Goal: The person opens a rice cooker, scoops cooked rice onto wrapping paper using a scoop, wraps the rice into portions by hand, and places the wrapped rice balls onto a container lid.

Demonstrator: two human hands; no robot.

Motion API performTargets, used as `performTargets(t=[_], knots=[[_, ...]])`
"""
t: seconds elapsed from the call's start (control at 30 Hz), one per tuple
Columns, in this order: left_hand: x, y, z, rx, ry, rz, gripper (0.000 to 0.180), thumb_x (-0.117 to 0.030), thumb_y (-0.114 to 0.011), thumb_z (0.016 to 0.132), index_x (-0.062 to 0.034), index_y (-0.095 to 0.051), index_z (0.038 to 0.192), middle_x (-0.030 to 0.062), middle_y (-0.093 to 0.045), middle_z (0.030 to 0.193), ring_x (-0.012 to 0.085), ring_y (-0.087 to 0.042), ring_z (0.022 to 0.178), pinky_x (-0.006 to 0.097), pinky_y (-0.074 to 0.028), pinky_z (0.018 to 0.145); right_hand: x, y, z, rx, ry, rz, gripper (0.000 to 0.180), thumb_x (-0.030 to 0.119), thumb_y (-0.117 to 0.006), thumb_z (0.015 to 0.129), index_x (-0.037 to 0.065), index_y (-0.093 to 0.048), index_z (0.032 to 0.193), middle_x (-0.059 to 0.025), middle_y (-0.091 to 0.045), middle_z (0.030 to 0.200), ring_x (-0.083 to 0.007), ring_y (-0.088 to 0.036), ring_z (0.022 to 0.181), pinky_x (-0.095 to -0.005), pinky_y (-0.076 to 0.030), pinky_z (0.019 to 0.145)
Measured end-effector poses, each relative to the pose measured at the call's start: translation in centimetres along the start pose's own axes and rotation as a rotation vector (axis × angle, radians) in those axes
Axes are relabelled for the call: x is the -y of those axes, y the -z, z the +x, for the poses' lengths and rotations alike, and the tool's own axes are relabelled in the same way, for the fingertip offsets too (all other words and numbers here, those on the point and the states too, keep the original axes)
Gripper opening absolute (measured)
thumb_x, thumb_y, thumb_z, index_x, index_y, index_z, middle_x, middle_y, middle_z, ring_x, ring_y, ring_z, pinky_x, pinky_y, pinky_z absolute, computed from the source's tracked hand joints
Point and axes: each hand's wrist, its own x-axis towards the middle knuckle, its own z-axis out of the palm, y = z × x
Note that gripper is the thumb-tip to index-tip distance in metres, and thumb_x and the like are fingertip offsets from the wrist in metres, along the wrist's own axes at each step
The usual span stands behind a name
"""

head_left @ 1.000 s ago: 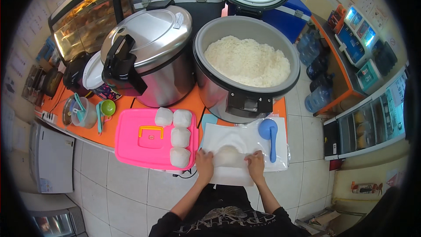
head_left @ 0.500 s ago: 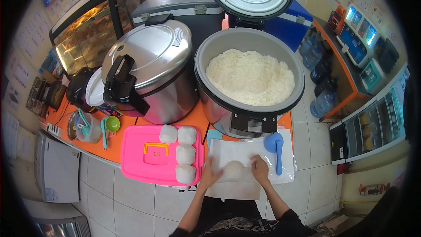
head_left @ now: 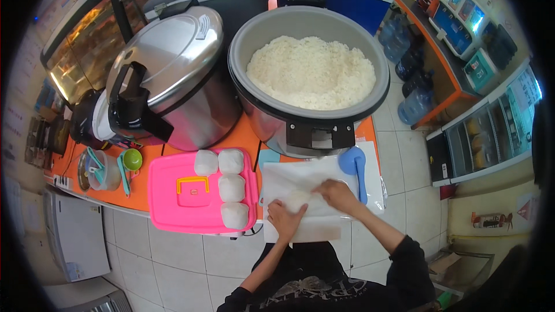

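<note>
"Where is the pale mound (head_left: 299,198) sitting?"

"It's lying near the middle of the white paper (head_left: 280,179), which is covering the front right corner of the orange table (head_left: 240,137). I can't tell whether a layer of paper is covering the mound as well."

"And what is the left hand (head_left: 286,219) doing?"

"It's resting at the mound's front left side, fingers bending over the paper, thumb stretching along the near side. Whether it's pinching the paper, I can't tell."

"Is the right hand (head_left: 337,196) grasping anything?"

"I can't tell that either. It's leaning in from the paper's right edge, the index finger pointing at the mound's right side and the other fingers curling under."

"What's lying beside it?"

"A blue ladle (head_left: 352,162) is lying along the paper's right edge, its handle pointing toward the front."

"And over on the left?"

"A pink box (head_left: 173,202) is standing at the table's front edge, with a yellow handle (head_left: 193,179) on top. Four white bundles (head_left: 232,188) are sitting on it: three are lining its right edge from back corner to front corner, and one is sitting by the back edge, just left of that row."

"Behind the paper?"

"An uncovered cooker (head_left: 263,121) is standing by the table's right edge, holding loose rice (head_left: 312,72). A lidded cooker (head_left: 173,75) is standing to its left."
</note>
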Motion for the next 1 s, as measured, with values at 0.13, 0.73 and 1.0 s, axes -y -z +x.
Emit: performTargets(t=[0.13,0.73,1.0], knots=[[3.7,-2.9,0.9,-0.095,0.136,0.082,0.078,-0.031,-0.078,0.055,-0.0022,-0.035,0.113,0.0173,-0.039,0.116,0.033,-0.035,0.112,0.048,-0.028,0.09,0.2,-4.9,-5.9,-0.067,0.198,-0.086,0.02,0.005,-0.058,0.07,0.011,-0.066,0.087,-0.0055,-0.061,0.08,-0.023,-0.058,0.078,-0.0365,-0.049,0.07],[6.1,3.1,1.9,0.323,-0.569,0.035,0.035,-0.01,-0.066,0.07,-0.007,-0.052,0.102,0.0126,-0.062,0.096,0.0295,-0.061,0.087,0.04,-0.049,0.075,-1.4,-4.0,-1.6,0.101,-0.233,-0.051,0.028,0.023,-0.075,0.062,0.013,-0.062,0.085,-0.0067,-0.064,0.091,-0.0236,-0.06,0.089,-0.0352,-0.049,0.073],[-0.7,1.9,8.3,0.436,-0.8,0.649,0.032,-0.005,-0.062,0.068,-0.0058,-0.045,0.095,0.0127,-0.06,0.079,0.0276,-0.062,0.064,0.037,-0.049,0.052,-3.4,-5.8,3.6,0.261,-0.027,-0.235,0.036,0.018,-0.076,0.059,0.011,-0.06,0.09,-0.0123,-0.058,0.075,-0.0328,-0.059,0.074,-0.044,-0.048,0.065]])
